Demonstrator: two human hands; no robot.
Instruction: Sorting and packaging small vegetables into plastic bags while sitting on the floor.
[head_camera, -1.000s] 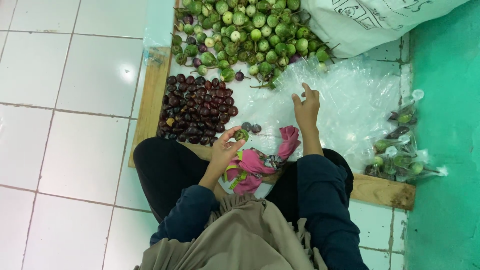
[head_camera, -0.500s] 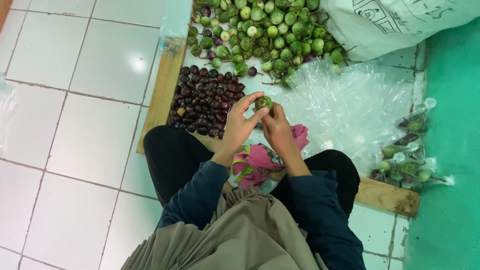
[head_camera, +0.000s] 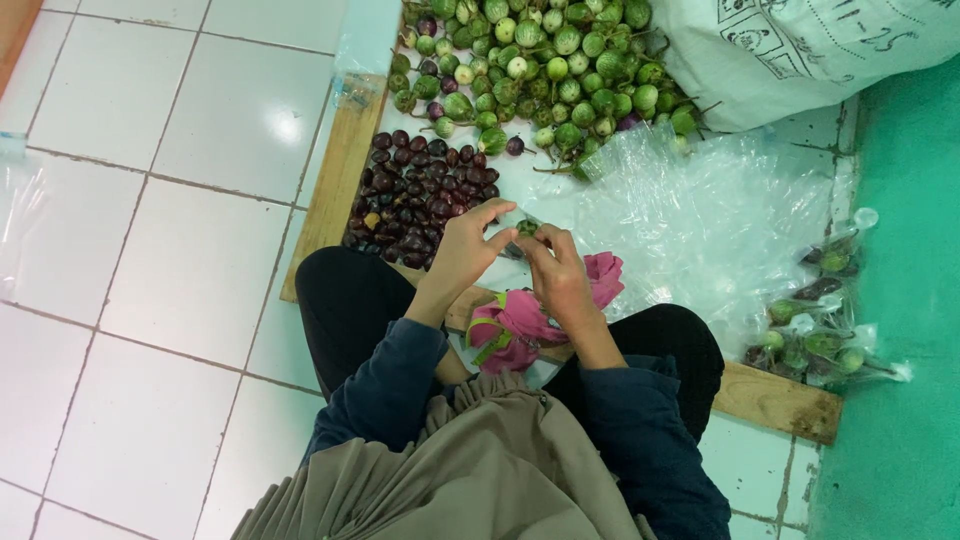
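My left hand (head_camera: 462, 250) and my right hand (head_camera: 555, 268) meet in front of me, fingertips pinched together around a small green round eggplant (head_camera: 527, 227) and what looks like a bit of clear plastic. Just beyond the hands lies a heap of dark purple eggplants (head_camera: 420, 195). Farther back is a larger pile of green eggplants (head_camera: 540, 65). A pink cloth bundle (head_camera: 530, 315) rests on my lap under the hands.
A stack of clear plastic bags (head_camera: 700, 215) spreads to the right. Several filled small bags of eggplants (head_camera: 815, 335) lie at the far right by a green wall. A white sack (head_camera: 800, 45) sits behind. A wooden frame (head_camera: 335, 180) borders the tiled floor on the left.
One second ago my right hand reached out onto the plastic bags; it has come back and joined my left hand around the green eggplant, which both hands now hold lower.
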